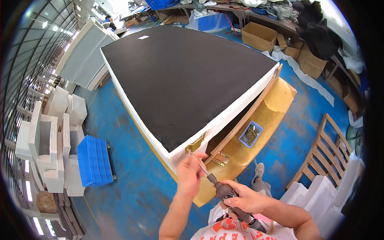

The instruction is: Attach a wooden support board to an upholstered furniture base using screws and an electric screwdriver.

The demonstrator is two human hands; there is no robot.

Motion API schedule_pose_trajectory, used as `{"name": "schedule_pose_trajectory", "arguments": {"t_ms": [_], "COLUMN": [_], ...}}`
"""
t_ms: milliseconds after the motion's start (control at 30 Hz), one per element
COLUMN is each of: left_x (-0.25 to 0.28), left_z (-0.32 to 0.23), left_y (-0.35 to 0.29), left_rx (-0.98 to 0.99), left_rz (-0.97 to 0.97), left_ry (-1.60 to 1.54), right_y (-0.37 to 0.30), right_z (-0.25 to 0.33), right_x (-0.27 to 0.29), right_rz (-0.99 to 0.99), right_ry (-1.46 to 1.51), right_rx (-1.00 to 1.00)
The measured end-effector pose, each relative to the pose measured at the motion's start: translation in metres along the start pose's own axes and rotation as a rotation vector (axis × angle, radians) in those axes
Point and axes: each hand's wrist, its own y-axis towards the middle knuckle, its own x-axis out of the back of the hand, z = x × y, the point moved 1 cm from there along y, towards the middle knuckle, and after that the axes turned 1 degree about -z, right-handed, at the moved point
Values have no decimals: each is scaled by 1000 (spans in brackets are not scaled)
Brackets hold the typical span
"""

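A large padded furniture base (pixel 192 84) with a black top cloth and white sides lies in front of me. On its near corner sits a gold-coloured metal bracket (pixel 196 143). My right hand (pixel 245 197) grips a dark pneumatic screwdriver (pixel 222 191), its long bit pointing up and left to the bracket. My left hand (pixel 189 173) is closed around the front of the bit, close to the white side; any screw between its fingers is too small to make out. Beside it a wooden rail (pixel 246 116) runs along the base's near edge.
A blue tray (pixel 251 135) of screws and several loose metal fittings (pixel 221 158) lie on the gold-brown bench (pixel 276 102). A blue cart (pixel 95 161) and white foam blocks (pixel 50 140) stand left. At right are a slatted wooden frame (pixel 326 154) and cardboard boxes (pixel 259 37).
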Motion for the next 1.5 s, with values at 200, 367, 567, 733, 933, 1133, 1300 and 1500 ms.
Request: {"name": "schedule_pose_trajectory", "arguments": {"t_ms": [200,367,567,733,933,1133,1300,1500], "left_x": [19,15,14,17,39,56,44,50], "left_z": [44,43,55,47,56,54,26,20], "left_y": [-35,-32,-34,-34,-31,-18,-19,-19], "left_rx": [234,201,140,274,200,2,-77,-108], "left_rz": [333,337,50,-187,-100,67,-43,145], "left_ry": [-71,-120,-302,-405,-297,-257,-213,-396], "right_y": [9,11,13,15,15,16,10,-16], "right_z": [1,4,11,14,15,12,6,-19], "right_x": [-4,-5,-9,-11,-13,-10,1,10], "right_rz": [-7,0,-14,-46,-65,-50,-217,-95], "right_ry": [-5,-6,-77,-85,-113,-133,-740,-798], "right_rx": [3,18,-3,0,15,48,307,220]}}
